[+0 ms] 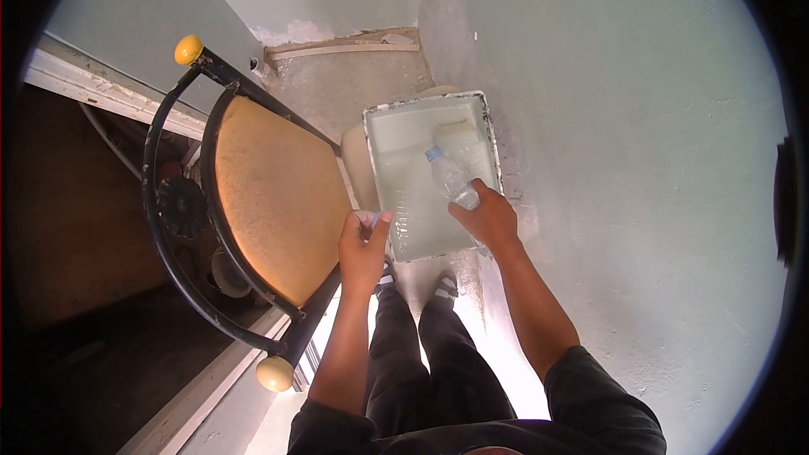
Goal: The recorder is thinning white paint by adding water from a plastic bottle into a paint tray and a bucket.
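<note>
My right hand point(489, 219) grips the lower end of a clear plastic bottle point(453, 179) with a blue cap. The bottle lies tilted above a pale rectangular tray point(378, 187), its cap pointing away from me and slightly left. Off the tray's near left corner, my left hand point(366, 240) is closed in a pinch. Between its thumb and fingers is a small piece, partly see-through and bluish; the fingers hide most of it, and its kind is unclear. The tray's rim is smeared and chipped with dark spots.
On the left stands a chair point(278, 194) with a black tubular frame, yellow knobs and an orange-yellow panel, close to my left hand. A pale green wall point(632, 160) rises on the right. Beyond the tray is a dusty floor point(337, 84). My feet stand just below the tray.
</note>
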Available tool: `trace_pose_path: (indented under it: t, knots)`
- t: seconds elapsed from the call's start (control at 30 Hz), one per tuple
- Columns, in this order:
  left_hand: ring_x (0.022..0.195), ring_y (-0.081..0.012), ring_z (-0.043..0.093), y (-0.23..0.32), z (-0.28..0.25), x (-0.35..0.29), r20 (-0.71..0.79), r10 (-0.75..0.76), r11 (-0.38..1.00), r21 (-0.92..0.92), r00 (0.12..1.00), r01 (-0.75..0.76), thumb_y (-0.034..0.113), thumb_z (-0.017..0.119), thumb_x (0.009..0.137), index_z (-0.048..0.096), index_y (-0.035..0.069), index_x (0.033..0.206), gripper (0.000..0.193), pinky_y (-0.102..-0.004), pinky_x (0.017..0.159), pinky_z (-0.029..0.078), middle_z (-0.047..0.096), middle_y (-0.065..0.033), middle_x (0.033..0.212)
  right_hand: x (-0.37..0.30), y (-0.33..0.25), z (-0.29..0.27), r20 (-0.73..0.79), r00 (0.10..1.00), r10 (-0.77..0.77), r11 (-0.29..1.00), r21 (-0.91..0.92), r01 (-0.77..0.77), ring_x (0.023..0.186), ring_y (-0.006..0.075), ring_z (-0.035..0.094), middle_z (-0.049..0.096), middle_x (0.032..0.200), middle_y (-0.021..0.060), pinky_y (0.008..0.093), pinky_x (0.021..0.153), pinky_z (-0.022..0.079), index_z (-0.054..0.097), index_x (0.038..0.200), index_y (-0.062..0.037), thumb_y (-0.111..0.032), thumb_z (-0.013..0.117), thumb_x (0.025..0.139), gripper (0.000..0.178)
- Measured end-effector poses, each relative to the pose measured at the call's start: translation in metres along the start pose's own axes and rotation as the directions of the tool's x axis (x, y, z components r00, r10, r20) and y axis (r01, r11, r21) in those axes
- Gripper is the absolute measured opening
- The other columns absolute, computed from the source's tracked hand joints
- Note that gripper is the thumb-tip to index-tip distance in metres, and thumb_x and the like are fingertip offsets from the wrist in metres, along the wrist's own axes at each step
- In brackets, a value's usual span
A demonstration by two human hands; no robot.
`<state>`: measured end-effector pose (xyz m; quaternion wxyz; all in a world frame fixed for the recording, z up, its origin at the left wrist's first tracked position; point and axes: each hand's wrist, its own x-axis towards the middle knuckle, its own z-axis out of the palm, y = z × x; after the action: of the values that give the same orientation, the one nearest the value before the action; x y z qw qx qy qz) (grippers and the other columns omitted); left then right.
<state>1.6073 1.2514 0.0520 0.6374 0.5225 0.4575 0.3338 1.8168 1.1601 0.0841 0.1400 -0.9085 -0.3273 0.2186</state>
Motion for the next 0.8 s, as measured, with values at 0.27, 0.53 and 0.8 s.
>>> trace_pose_path:
  t: [0.27, 0.53, 0.8]
  knots:
    - [0.071, -0.0082, 0.050, -0.008, -0.008, -0.006, 0.003, -0.025, 0.999, 0.046, 1.000, 0.025, 0.023, 0.072, 0.091, 0.057, 0.004, 0.087, 0.025, -0.0259, 0.068, 0.044, 0.057, 0.0001, 0.078, 0.011, -0.004, -0.004, 0.023, 0.999, 0.029, 0.997, -0.067, -0.027, 0.101, 0.0360, 0.067, 0.070, 0.106, 0.0199, 0.0443, 0.085, 0.052, 0.056, 0.131, -0.0111, -0.048, 0.068, 0.073, 0.069]
    - [0.074, -0.0092, 0.052, -0.004, -0.008, -0.006, -0.003, 0.003, 0.998, 0.057, 1.000, -0.002, 0.020, 0.073, 0.090, 0.059, 0.003, 0.091, 0.021, -0.0258, 0.069, 0.045, 0.059, -0.0001, 0.082, 0.016, -0.003, -0.003, -0.045, 0.999, -0.003, 1.000, -0.012, 0.002, 0.099, 0.0352, 0.067, 0.069, 0.105, 0.0203, 0.0451, 0.085, 0.053, 0.057, 0.129, -0.0075, -0.048, 0.071, 0.073, 0.070]
    - [0.085, -0.0109, 0.055, 0.012, 0.002, -0.015, 0.025, 0.168, 0.986, -0.006, 0.986, -0.167, 0.006, 0.071, 0.088, 0.064, 0.003, 0.110, 0.023, -0.0266, 0.075, 0.048, 0.059, -0.0038, 0.102, -0.007, 0.021, 0.009, -0.096, 0.971, -0.219, 0.888, 0.392, 0.239, 0.103, 0.0228, 0.066, 0.070, 0.108, 0.0143, 0.0329, 0.090, 0.050, 0.059, 0.125, -0.0057, -0.022, 0.077, 0.077, 0.053]
